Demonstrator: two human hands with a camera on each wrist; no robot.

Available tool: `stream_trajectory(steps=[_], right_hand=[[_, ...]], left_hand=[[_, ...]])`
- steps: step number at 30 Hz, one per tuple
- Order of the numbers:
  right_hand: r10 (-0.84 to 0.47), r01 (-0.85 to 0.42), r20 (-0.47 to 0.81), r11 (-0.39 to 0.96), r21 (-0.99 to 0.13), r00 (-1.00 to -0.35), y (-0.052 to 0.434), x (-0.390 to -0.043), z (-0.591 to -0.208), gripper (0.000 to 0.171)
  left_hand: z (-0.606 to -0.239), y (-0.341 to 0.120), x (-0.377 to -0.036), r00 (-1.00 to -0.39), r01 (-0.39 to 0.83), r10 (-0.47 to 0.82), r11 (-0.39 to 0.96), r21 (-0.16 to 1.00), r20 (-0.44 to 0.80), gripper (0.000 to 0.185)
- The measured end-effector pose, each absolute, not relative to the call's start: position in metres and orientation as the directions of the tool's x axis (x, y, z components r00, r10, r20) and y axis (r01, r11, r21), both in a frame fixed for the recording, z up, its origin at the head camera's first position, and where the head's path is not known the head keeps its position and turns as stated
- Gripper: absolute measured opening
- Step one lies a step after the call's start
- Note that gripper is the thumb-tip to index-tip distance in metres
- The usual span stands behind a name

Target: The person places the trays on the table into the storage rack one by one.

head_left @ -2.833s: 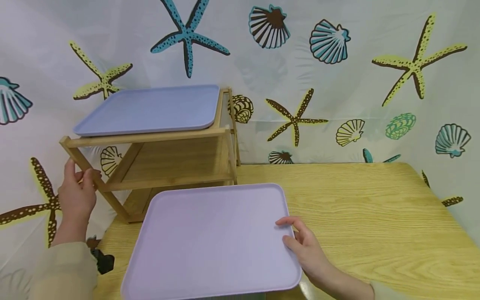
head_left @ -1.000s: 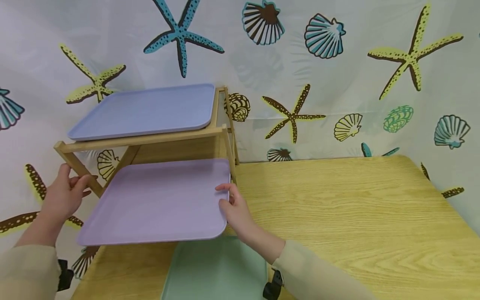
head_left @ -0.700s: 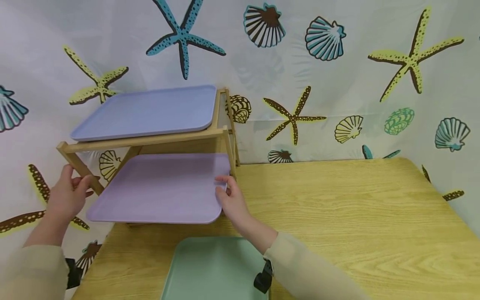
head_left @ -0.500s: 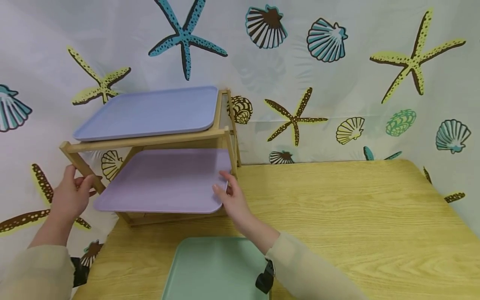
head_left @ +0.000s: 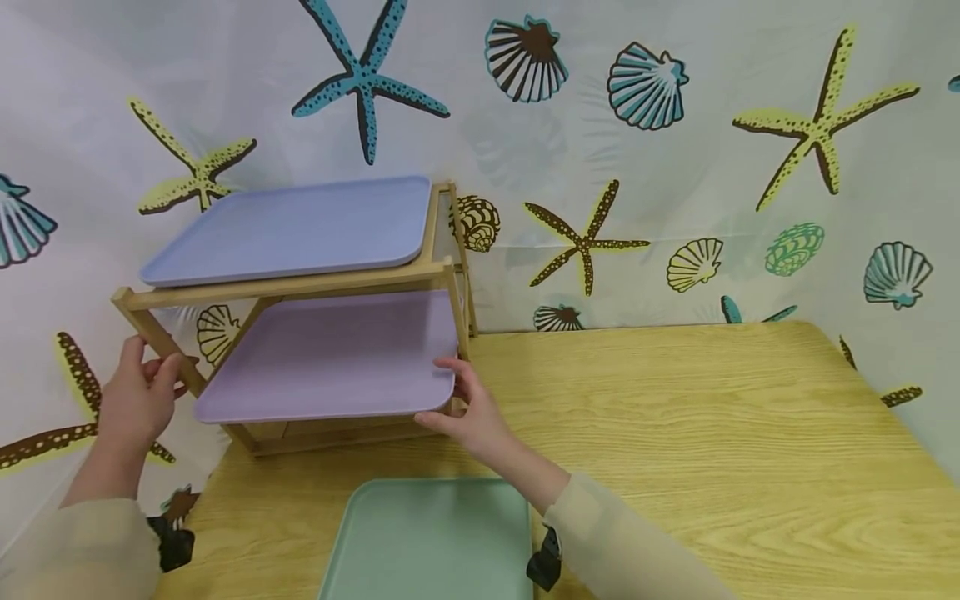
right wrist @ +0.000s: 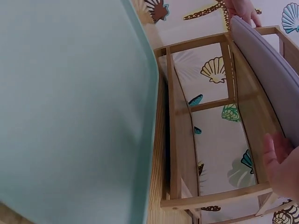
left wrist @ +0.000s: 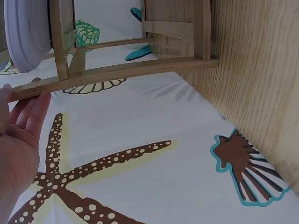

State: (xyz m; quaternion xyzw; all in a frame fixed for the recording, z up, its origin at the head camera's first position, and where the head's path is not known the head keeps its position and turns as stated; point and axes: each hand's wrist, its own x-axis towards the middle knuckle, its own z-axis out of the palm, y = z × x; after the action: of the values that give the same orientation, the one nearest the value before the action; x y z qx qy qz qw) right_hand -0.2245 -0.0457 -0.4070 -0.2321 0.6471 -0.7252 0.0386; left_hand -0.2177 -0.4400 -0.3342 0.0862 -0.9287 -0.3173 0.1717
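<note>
While L hand (head_left: 138, 400) grips front-L post (head_left: 150, 326) of the 3-tier wooden rack (head_left: 292, 287), R hand (head_left: 480, 421) is at front-R corner of the lilac tray (head_left: 330, 358), thumb straight near the front rim, fingers spread at the R rim, touching but not clenched. Lilac tray's in the mid tier, front rim jutting past the shelf; can't tell if it's fully resting there. Blue tray (head_left: 300, 229) lies on top tier, directly above. Green tray (head_left: 435, 542) is on the wood-grain table (head_left: 675, 433) in front of rack, btwn the forearms, cut off at bottom of head view. Behind: white backdrop (head_left: 675, 175) w/ starfish & shell prints.
</note>
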Motion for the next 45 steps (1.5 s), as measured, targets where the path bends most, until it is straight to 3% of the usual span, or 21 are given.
stream_trajectory(steps=[8,13,19,25,39,45], right_hand=[[-0.244,-0.417,0.426,-0.09,-0.904,-0.871,-0.05,-0.23,-0.41,0.024],[-0.213,-0.417,0.414,-0.033,-0.908,-0.885,-0.057,-0.237,-0.409,0.009],[-0.248,-0.294,0.305,-0.082,-0.952,-0.92,-0.065,-0.243,-0.407,0.015],[-0.248,-0.257,0.258,-0.035,-0.966,-0.934,-0.072,-0.25,-0.402,0.018],[-0.272,-0.227,0.229,-0.039,-0.973,-0.935,-0.073,-0.263,-0.399,0.018],[-0.357,-0.281,0.295,-0.092,-0.955,-0.886,-0.061,-0.255,-0.399,0.033]], left_hand=[[-0.336,-0.44,-0.22,-0.915,-0.054,-0.282,0.794,0.606,0.288,0.048],[-0.337,-0.439,-0.219,-0.912,-0.069,-0.292,0.801,0.595,0.287,0.047],[-0.338,-0.439,-0.22,-0.911,-0.055,-0.287,0.795,0.604,0.295,0.046],[-0.337,-0.439,-0.22,-0.906,-0.045,-0.287,0.795,0.605,0.31,0.043],[-0.341,-0.438,-0.22,-0.913,-0.052,-0.287,0.785,0.617,0.289,0.046],[-0.341,-0.438,-0.222,-0.907,-0.056,-0.302,0.779,0.625,0.295,0.046]])
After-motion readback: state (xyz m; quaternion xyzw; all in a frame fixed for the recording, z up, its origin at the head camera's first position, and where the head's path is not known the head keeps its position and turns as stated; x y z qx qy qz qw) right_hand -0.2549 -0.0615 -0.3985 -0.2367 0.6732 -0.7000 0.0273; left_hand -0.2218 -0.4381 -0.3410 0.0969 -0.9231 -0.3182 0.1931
